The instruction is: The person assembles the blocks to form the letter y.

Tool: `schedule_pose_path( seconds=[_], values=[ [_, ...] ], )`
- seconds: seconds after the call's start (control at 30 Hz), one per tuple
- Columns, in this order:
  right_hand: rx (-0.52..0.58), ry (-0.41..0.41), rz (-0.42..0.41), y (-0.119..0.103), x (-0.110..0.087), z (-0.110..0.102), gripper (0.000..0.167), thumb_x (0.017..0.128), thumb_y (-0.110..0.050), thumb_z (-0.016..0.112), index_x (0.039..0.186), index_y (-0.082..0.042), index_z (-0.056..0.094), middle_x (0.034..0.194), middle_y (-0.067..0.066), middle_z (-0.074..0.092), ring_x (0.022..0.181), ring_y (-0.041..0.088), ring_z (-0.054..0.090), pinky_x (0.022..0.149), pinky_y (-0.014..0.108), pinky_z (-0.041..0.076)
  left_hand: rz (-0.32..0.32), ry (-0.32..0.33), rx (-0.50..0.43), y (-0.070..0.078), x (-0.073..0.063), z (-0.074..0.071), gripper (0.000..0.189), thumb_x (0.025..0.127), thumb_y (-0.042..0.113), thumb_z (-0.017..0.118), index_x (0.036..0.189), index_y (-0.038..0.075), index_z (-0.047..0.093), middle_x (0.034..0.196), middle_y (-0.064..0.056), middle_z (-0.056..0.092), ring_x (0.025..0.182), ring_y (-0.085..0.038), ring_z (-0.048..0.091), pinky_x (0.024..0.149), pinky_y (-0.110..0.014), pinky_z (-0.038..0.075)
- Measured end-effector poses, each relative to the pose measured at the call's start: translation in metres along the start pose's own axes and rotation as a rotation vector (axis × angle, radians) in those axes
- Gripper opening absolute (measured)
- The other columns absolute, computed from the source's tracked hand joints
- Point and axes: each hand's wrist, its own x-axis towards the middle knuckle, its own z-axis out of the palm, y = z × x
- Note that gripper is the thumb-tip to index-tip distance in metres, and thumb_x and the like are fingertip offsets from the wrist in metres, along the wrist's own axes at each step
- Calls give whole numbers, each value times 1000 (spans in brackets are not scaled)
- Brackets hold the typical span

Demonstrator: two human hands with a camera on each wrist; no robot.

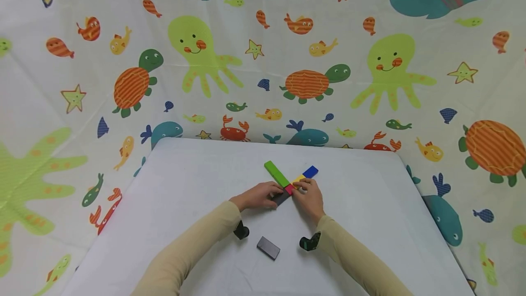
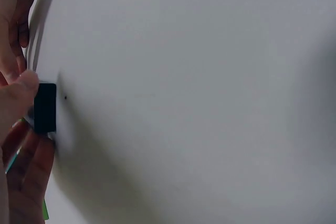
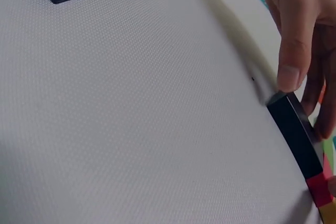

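Mid-table, coloured blocks form a crossing shape: a long green block (image 1: 275, 172), a small red block (image 1: 289, 189), a yellow block (image 1: 299, 179), a blue block (image 1: 311, 171) and a black block (image 1: 281, 198). My left hand (image 1: 260, 195) grips the black block, thumb at its near end and fingers along its far side, as the right wrist view shows. With thumb and fingers around the red block beside the yellow one, my right hand (image 1: 310, 199) pinches it; its fingers partly hide both. In the right wrist view, black, red (image 3: 320, 188) and yellow lie in one line.
A loose dark grey block (image 1: 268, 247) lies nearer me, between the forearms. Black wrist cameras (image 1: 310, 242) hang under both sleeves. The white table (image 1: 197, 163) ends at a curtain (image 1: 246, 76) printed with sea animals.
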Motion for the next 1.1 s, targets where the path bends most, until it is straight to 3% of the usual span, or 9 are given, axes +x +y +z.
schedule_pose_path(
  seconds=[0.23, 0.37, 0.47, 0.57, 0.67, 0.77, 0.97, 1.1],
  values=[
    [7, 3, 20, 1, 0, 1, 28, 86, -21, 75, 108, -5, 74, 122, 15, 55, 113, 32, 54, 94, 48, 44, 26, 154, 35, 3, -20, 3, 48, 89, 26, 73, 130, 6, 59, 129, -6, 53, 115, -17, 54, 97, -29, 47],
    [1, 2, 21, 1, 0, 2, 27, 86, -21, 75, 108, -5, 75, 122, 15, 55, 114, 32, 54, 95, 48, 44, 113, 187, 19, 11, -38, 7, 40, 89, 24, 74, 123, 7, 63, 121, -3, 54, 112, -17, 55, 96, -28, 47],
    [1, 0, 19, 2, 0, 2, 27, 86, -21, 74, 108, -5, 75, 123, 15, 55, 114, 32, 54, 95, 48, 44, 210, 105, -12, 22, -53, 10, 34, 89, 22, 73, 119, 7, 65, 118, -1, 55, 109, -17, 56, 93, -26, 48],
    [2, 5, 16, 2, 0, 2, 27, 86, -20, 74, 108, -5, 75, 122, 15, 55, 114, 32, 54, 95, 48, 44, 292, -38, -37, 33, -65, 15, 31, 91, 24, 71, 118, 9, 65, 117, 2, 56, 107, -15, 57, 91, -23, 47],
    [0, 27, 0, 2, 1, 3, 26, 84, -18, 75, 106, -4, 75, 120, 15, 55, 112, 33, 54, 93, 48, 45, 350, -175, -35, 40, -73, 23, 33, 92, 28, 70, 121, 12, 65, 118, 5, 58, 106, -9, 56, 91, -19, 45],
    [-15, 47, -19, 2, 1, 4, 24, 84, -17, 74, 104, -3, 75, 117, 15, 56, 109, 34, 55, 90, 48, 46, 386, -259, -9, 44, -78, 31, 35, 92, 28, 70, 124, 14, 64, 119, 7, 58, 108, -2, 54, 94, -16, 41],
    [-1, 10, 18, 0, 0, 1, 26, 85, -19, 74, 107, -4, 74, 121, 15, 55, 114, 33, 54, 94, 48, 45, 385, -298, 67, 46, -82, 38, 33, 91, 20, 71, 123, 17, 66, 118, 8, 58, 107, 3, 50, 96, -15, 39],
    [-4, -8, 31, 1, 0, 1, 26, 86, -20, 74, 108, -5, 75, 122, 14, 55, 115, 32, 54, 95, 48, 44, 320, -229, 53, 40, -85, 39, 31, 90, 22, 72, 121, 17, 67, 115, 8, 57, 102, 2, 51, 92, -15, 41]
  ],
)
